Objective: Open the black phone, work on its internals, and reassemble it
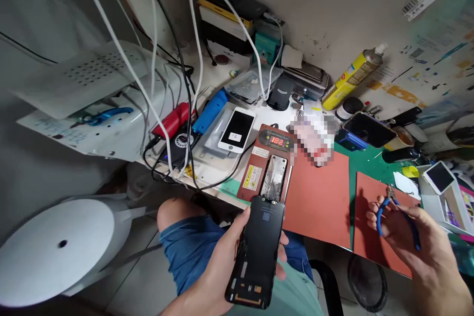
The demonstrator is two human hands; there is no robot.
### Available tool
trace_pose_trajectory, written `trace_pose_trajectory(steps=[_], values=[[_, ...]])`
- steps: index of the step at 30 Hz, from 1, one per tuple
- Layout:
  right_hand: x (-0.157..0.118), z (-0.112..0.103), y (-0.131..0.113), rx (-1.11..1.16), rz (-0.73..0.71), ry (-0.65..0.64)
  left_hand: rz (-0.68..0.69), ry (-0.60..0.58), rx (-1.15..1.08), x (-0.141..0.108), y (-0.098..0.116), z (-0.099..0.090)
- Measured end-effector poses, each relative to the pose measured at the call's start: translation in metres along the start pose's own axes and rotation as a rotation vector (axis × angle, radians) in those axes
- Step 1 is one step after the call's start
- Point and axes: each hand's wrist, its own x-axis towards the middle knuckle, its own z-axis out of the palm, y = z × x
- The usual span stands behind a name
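My left hand (222, 261) is closed round the edges of a black phone screen assembly (261, 242), its back side facing up over my lap. Copper-coloured contacts show near its lower end. On the right, my right hand (418, 232) holds blue-handled cutting pliers (381, 217), their metal jaws pointing up and away from me. Just beyond the phone part lies a brown heating plate (252, 158) with a red lit display. A worn metal strip (274, 175) rests on its front, close to the top end of the phone part.
Left of the heating plate, a white phone (237, 131) lies on a clear plastic case. Orange mats (318, 197) cover the bench's right side. A yellow spray can (351, 76) stands behind. White cables (122, 49) hang across the left. A small white box (450, 207) sits far right.
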Motion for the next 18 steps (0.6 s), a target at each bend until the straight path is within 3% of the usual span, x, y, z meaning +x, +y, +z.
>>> trace_pose_trajectory(steps=[3, 5, 8, 11, 13, 15, 18], values=[[-0.013, 0.001, -0.027, 0.330, 0.147, -0.251, 0.009, -0.022, -0.021, 0.001, -0.001, -0.002], [-0.019, 0.002, -0.050, 0.264, 0.079, -0.407, 0.007, -0.030, -0.032, 0.001, -0.001, -0.001], [-0.026, 0.007, -0.092, -0.128, -0.259, -0.473, -0.003, -0.024, -0.034, 0.001, 0.000, 0.000], [-0.034, 0.023, -0.135, -0.557, -0.743, -0.406, -0.008, -0.004, -0.014, 0.001, 0.001, 0.002], [-0.039, 0.039, -0.161, -0.771, -0.991, -0.343, -0.006, 0.016, 0.002, 0.002, 0.000, 0.004], [-0.042, 0.056, -0.183, -0.933, -1.150, -0.306, 0.002, 0.029, 0.012, 0.003, -0.001, 0.006], [-0.044, 0.073, -0.207, -1.092, -1.256, -0.319, 0.010, 0.041, 0.041, 0.003, -0.004, 0.009]])
